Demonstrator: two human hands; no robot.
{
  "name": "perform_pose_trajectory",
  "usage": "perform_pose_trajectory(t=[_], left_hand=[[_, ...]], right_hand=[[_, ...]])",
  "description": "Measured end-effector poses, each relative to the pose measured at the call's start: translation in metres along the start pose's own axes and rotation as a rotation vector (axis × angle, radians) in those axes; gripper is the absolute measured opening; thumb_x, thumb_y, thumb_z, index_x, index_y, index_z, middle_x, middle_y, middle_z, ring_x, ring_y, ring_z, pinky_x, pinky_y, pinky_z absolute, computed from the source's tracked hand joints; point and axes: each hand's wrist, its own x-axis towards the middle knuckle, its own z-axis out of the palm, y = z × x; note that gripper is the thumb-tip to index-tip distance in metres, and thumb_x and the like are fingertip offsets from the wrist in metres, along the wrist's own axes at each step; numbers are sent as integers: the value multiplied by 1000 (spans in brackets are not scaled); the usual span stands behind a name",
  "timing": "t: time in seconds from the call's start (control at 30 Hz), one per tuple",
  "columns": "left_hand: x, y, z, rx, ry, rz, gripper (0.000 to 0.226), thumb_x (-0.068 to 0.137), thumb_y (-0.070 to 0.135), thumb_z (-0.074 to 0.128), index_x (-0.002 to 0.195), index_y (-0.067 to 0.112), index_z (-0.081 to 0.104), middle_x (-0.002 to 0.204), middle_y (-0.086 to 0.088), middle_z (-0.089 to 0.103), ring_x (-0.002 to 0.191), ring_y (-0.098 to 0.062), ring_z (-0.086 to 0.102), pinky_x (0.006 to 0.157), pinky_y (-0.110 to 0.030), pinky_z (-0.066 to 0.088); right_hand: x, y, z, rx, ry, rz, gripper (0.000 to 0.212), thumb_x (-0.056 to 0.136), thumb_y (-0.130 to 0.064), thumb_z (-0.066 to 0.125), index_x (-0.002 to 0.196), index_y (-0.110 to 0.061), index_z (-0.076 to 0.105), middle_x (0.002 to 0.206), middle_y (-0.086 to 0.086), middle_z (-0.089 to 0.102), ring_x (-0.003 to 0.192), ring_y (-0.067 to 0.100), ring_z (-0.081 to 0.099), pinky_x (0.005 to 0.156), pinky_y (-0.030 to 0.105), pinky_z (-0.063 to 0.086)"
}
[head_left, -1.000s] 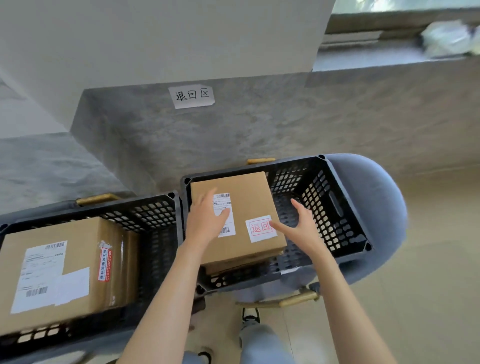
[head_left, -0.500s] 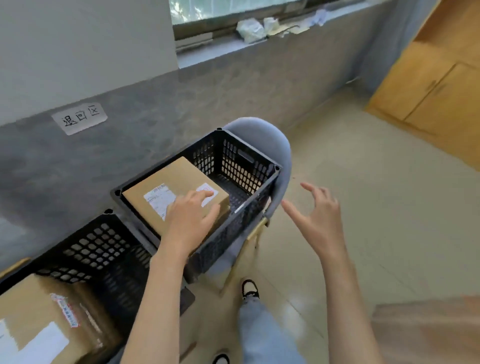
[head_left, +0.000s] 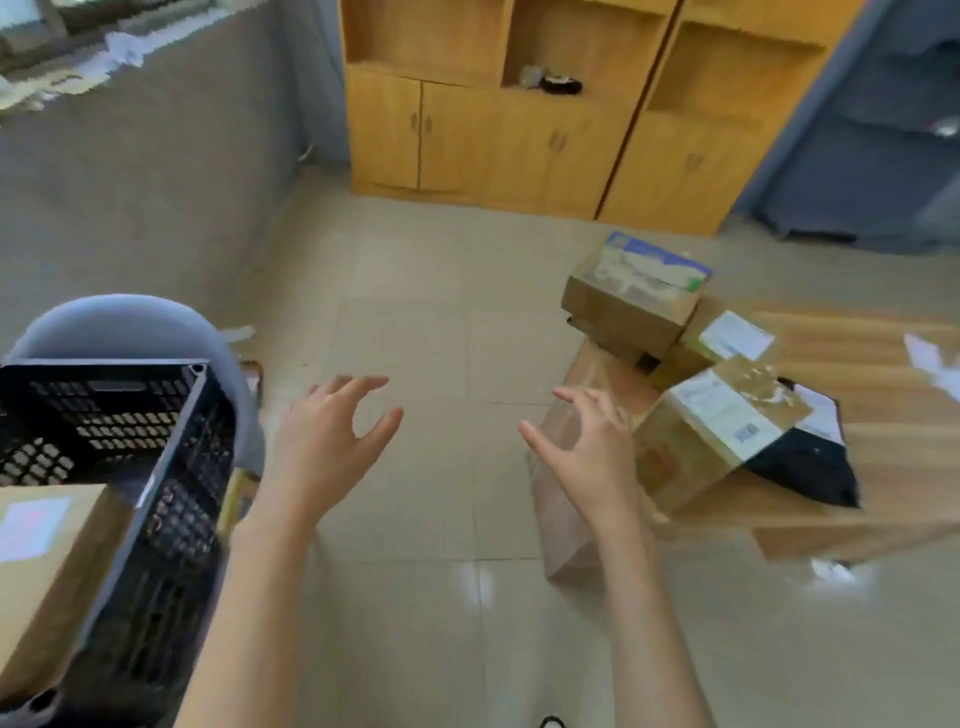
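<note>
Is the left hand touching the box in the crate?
Apart. The head view shows the left hand spread and empty over the floor, with the wall of the crate between it and the box.

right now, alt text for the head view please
The left hand and right hand hover open and empty above a tiled floor, near cardboard parcels piled on a wooden table. At left, a black crate holds a labelled box.
</note>
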Motion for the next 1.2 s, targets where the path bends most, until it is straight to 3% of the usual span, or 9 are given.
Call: perform_pose_trajectory(t=[0.2, 0.4, 0.57, 0.83, 0.97, 1.1, 1.2], left_hand=[[15, 126, 77, -108, -122, 209, 42, 88, 36, 64, 127, 23, 59, 123, -4, 59, 118, -25, 50, 96, -35, 35], [3, 252, 168, -145, -249, 363, 44, 86, 39, 64, 127, 25, 58, 125, 0, 58, 116, -23, 50, 95, -33, 37], [-10, 339, 231, -166, -292, 379, 45, 87, 36, 64, 130, 26, 56, 135, -2, 52, 126, -24, 41, 104, -39, 32], [-20, 420, 288, -116, -277, 455, 43, 87, 35, 66, 127, 22, 59, 126, -5, 59, 117, -26, 49, 92, -37, 37], [-10, 448, 314, -91, -297, 484, 44, 87, 34, 65, 128, 21, 58, 129, -5, 57, 115, -29, 51, 95, -41, 40], [8, 479, 352, -60, -336, 480, 46, 89, 33, 64, 132, 21, 55, 132, -6, 56, 120, -28, 48, 93, -36, 37], [37, 505, 389, -43, -362, 485, 46, 87, 34, 65, 130, 20, 56, 126, -8, 58, 115, -31, 51, 94, -41, 42]], right_hand=[[-19, 102, -91, 39, 161, 179, 53, 82, -46, 70, 128, -23, 57, 127, -4, 50, 123, 15, 40, 105, 31, 33], [-42, 216, -178, 120, 259, 317, 51, 81, -42, 72, 126, -24, 57, 121, -9, 49, 122, 14, 44, 103, 29, 35], [-57, 297, -234, 135, 285, 363, 49, 81, -38, 73, 126, -23, 58, 121, -9, 50, 118, 9, 45, 97, 22, 32], [-70, 378, -283, 154, 327, 431, 50, 80, -40, 74, 125, -24, 58, 115, -13, 47, 123, 15, 44, 107, 36, 36], [-66, 406, -288, 190, 312, 460, 50, 80, -41, 73, 125, -26, 57, 120, -9, 49, 125, 15, 42, 107, 36, 35], [-53, 439, -298, 164, 280, 483, 53, 81, -45, 71, 128, -25, 55, 124, -8, 49, 125, 14, 41, 108, 37, 35], [-33, 468, -309, 124, 245, 482, 54, 82, -45, 70, 130, -25, 54, 126, -8, 48, 126, 12, 39, 107, 33, 34]])
